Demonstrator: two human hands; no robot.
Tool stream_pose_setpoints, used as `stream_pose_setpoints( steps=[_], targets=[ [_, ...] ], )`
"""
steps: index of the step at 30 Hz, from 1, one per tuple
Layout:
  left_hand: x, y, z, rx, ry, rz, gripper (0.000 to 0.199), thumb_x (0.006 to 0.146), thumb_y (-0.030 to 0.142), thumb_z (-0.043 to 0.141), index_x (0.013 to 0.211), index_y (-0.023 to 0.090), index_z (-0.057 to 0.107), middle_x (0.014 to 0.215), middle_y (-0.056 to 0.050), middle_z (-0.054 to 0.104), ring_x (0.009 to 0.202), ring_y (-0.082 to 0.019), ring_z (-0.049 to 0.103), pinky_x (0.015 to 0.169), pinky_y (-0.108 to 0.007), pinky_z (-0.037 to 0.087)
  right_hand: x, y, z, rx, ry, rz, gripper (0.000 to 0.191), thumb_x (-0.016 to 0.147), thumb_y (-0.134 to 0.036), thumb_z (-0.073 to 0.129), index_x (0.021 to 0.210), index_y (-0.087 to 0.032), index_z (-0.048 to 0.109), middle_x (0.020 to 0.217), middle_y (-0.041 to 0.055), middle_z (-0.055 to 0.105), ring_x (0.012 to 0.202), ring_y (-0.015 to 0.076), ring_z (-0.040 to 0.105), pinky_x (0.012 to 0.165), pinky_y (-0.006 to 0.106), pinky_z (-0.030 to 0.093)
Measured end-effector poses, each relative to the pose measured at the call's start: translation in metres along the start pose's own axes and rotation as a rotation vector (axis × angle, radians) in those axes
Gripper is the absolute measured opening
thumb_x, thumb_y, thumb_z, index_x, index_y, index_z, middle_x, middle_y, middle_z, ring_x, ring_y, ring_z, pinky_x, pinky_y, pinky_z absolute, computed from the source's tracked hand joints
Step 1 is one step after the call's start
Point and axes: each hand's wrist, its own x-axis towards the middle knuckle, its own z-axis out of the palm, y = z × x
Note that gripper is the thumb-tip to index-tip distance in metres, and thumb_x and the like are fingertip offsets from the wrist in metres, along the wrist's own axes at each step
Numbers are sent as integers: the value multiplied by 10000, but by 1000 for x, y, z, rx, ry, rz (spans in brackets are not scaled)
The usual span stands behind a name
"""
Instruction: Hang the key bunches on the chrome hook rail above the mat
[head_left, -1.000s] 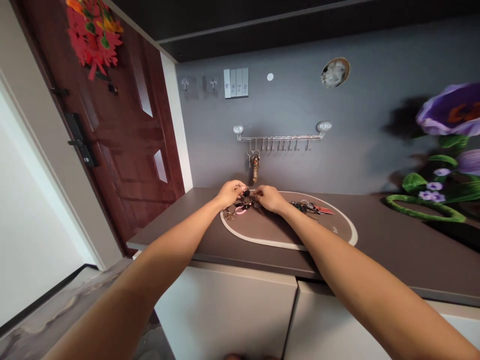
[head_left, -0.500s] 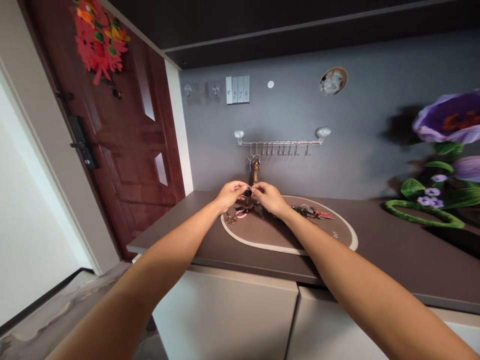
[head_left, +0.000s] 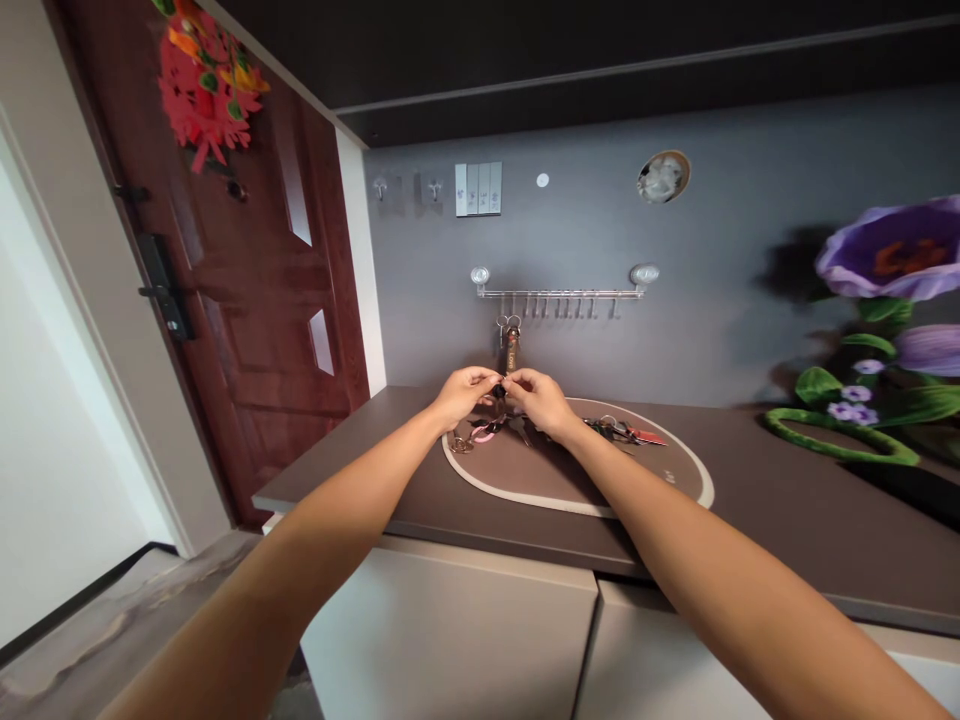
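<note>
1. Below the front edge of the oval mat (head_left: 540, 475), the white cabinet doors (head_left: 450, 620) stand nearest, under the counter (head_left: 330, 470) that the mat lies on.
2. Above the mat's left part is the left hand (head_left: 461, 395), its thumb and fingers pinching a small black fob (head_left: 499, 391).
3. Also above the mat's left part, to the right of its left end, the right hand (head_left: 541, 402) has its thumb and fingers closed together at the same fob, fingertips meeting the left hand's; the exact spot they grip is too small to tell.
4. The fob is held up over the mat's left part, toward its back edge.
5. On the mat's left end lie a metal ring cluster (head_left: 460, 446) and, next to it, a pink ring (head_left: 484, 434).
6. On the mat's right half lies a bunch of keys (head_left: 611, 428) with a red tag (head_left: 648, 437), partly behind the right forearm.
7. Right of the mat, on the counter, stands a purple artificial flower (head_left: 892, 250) with a green fuzzy loop (head_left: 840, 458).
8. Behind the mat's left part, a brown "LOVE" keychain (head_left: 512, 348) hangs from the clear hook rail (head_left: 559, 294) on the wall.
9. Left of the mat, beyond the counter, is a dark red door (head_left: 255, 390).
</note>
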Motion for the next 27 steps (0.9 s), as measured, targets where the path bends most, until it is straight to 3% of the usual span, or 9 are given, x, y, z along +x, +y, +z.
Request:
stream_pose_setpoints(
  steps=[8,17,27],
  targets=[
    [1,0,-2,22,-12,23,362,693,372,607,933,102,591,866,-66,627,727,-105,556,623,-233,468,-1,-5,-4,-27,42,9,304,730,-425,492,815,-154,602,702,6,596,621,104,508,604,217,406],
    [0,0,0,132,52,31,268,721,313,573,890,106,599,787,-59,621,664,-94,541,595,-221,450,3,1,-11,-2,121,16,289,735,-420,479,806,-161,585,766,13,612,696,116,534,689,247,420],
    [-2,-5,-3,563,9,157,220,736,296,499,792,133,636,699,-25,631,590,-108,516,601,-238,405,13,-19,-20,342,226,222,181,710,-320,528,764,-149,543,757,24,601,685,100,569,626,225,464]
  ],
)
